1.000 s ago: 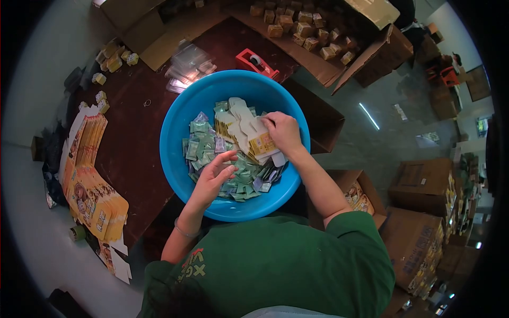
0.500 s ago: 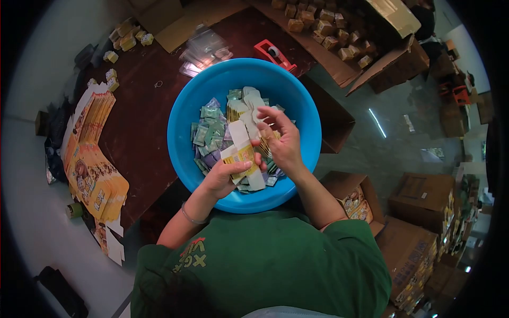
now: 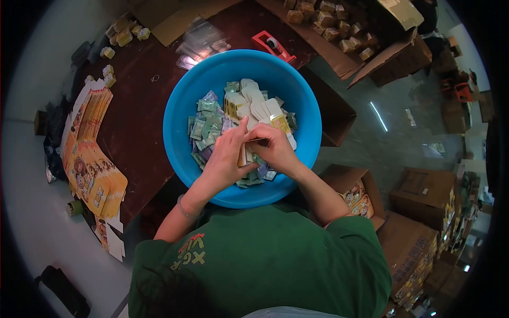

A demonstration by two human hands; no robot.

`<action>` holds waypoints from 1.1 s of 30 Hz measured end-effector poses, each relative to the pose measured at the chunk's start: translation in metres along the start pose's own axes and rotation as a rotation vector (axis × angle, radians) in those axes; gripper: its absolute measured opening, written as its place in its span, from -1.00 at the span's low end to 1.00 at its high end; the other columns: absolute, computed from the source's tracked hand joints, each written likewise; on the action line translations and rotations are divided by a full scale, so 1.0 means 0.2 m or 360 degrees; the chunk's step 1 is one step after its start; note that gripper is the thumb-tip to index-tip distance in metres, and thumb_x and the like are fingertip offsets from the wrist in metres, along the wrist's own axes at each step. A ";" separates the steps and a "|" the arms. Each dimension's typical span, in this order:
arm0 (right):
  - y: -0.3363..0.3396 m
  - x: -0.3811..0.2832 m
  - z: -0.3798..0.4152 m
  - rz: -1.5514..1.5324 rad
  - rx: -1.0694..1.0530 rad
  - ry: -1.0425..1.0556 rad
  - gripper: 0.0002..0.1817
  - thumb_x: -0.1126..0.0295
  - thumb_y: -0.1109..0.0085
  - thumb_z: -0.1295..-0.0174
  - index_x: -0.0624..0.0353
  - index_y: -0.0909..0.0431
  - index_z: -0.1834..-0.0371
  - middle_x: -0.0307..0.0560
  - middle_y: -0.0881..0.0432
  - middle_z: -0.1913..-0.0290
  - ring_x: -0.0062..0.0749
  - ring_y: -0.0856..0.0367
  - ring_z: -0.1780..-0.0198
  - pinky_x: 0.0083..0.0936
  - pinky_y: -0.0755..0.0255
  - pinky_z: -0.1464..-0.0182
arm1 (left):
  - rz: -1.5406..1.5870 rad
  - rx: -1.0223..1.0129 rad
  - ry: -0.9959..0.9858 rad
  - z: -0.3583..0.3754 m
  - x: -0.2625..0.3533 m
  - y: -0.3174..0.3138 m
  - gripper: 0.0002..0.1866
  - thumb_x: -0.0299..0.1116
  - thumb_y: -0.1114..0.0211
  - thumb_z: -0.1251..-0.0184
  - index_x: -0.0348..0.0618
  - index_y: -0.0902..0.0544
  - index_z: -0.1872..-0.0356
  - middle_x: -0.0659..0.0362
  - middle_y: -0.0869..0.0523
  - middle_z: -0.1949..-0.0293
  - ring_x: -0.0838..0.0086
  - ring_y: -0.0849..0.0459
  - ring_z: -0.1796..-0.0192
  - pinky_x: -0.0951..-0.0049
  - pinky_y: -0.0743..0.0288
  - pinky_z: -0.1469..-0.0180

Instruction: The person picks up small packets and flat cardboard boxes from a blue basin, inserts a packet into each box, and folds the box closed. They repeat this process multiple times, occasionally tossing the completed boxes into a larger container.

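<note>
Head view: box (image 3: 243,156), flatter in left hand (image 3: 222,160) half a second ago, now appears opened out over tub's (image 3: 177,117) near half, gripped between left and right hand (image 3: 279,152); folding seems under way. Flats (image 3: 260,110), sachets (image 3: 208,127) inside tub.

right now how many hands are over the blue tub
2: the left hand and right hand, together holding a small carton over the blue tub. No other hand shows.

green shirt (image 3: 270,257) reads "xg"; other lettering unclear
</note>
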State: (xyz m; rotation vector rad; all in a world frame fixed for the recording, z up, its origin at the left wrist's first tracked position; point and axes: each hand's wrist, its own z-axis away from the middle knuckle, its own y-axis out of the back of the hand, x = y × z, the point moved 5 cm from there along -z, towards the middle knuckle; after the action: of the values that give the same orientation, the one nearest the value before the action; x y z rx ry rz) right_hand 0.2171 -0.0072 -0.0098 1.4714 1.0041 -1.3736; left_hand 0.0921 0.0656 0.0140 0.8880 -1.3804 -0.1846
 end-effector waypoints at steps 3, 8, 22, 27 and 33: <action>0.06 0.00 -0.01 -0.0037 0.0111 0.0060 -0.85 0.67 -0.27 -0.19 0.27 -0.71 0.19 -0.11 -0.62 0.25 -0.45 -0.66 0.22 -0.55 -0.54 0.15 | -0.0285 0.0329 -0.0035 0.07 0.07 0.11 -0.10 -0.25 -0.54 -0.14 -0.20 -0.27 -0.49 -0.09 -0.44 -0.32 0.05 -0.52 -0.28 0.17 -0.39 -0.32; 0.00 -0.09 -0.02 0.0121 0.0110 0.0152 -0.82 0.65 -0.26 -0.22 0.25 -0.73 0.14 -0.10 -0.65 0.22 -0.45 -0.68 0.19 -0.55 -0.55 0.18 | 0.1087 0.0013 0.0277 0.05 -0.09 -0.04 -0.42 -0.28 -0.34 -0.40 -0.13 -0.41 -0.39 0.13 -0.56 -0.17 0.40 -0.59 -0.13 0.33 -0.56 -0.14; -0.13 -0.19 0.07 0.0798 0.0285 0.0893 -0.66 0.45 -0.33 -0.20 0.13 -0.69 -0.07 -0.11 -0.67 -0.01 -0.17 -0.59 0.01 -0.29 -0.48 -0.06 | 0.2439 -0.0059 0.0728 0.06 -0.20 -0.07 -0.48 -0.32 -0.21 -0.48 -0.11 -0.36 -0.41 0.23 -0.56 -0.18 0.54 -0.56 -0.17 0.43 -0.46 -0.21; -0.10 -0.22 0.07 0.1018 0.0221 0.0932 -0.59 0.50 -0.36 -0.13 0.10 -0.68 -0.11 -0.13 -0.64 -0.12 -0.13 -0.55 -0.10 -0.23 -0.44 -0.15 | 0.2601 -0.0189 0.0479 0.07 -0.13 -0.02 -0.27 -0.29 -0.30 -0.45 -0.13 -0.16 -0.55 0.20 -0.46 -0.34 0.48 -0.48 -0.32 0.36 -0.40 -0.31; -0.09 -0.19 0.05 0.1081 0.0036 0.0954 -0.55 0.52 -0.31 -0.13 0.10 -0.64 -0.15 -0.04 -0.55 -0.23 -0.06 -0.47 -0.22 -0.14 -0.37 -0.24 | 0.2486 -0.0205 0.0680 0.12 -0.22 -0.06 -0.19 -0.27 -0.32 -0.44 -0.15 -0.08 -0.58 0.17 -0.41 -0.39 0.43 -0.40 -0.41 0.30 -0.33 -0.39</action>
State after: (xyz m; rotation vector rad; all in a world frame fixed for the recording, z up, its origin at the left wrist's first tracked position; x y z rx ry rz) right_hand 0.1935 -0.0107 0.0272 2.0485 0.7121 -0.4638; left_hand 0.0655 0.0728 -0.0295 -0.4073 -1.2749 1.0321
